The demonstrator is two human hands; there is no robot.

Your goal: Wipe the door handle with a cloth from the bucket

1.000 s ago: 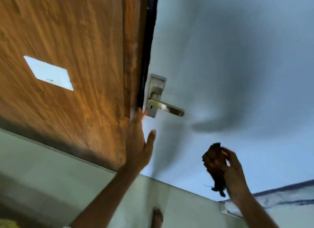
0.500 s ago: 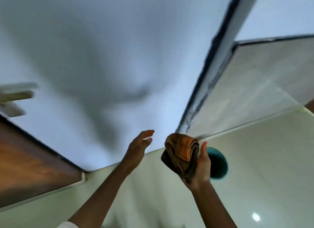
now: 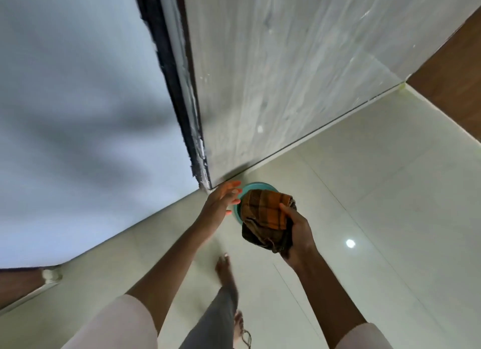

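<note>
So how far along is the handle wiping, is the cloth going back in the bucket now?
Whether the wiping is done can't be judged: no door handle is in view. In hand: the right hand grips the bunched orange checked cloth above the teal bucket on the floor, and the left hand is open beside it. Left: probably dropping the cloth in.

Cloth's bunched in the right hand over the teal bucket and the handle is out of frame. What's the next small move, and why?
Probably lower the right hand and release the cloth into the bucket. The cloth is bunched in that hand directly above the teal rim on the floor, and the open, empty left hand is beside the rim. Whether the wiping is finished cannot be told here.
</note>
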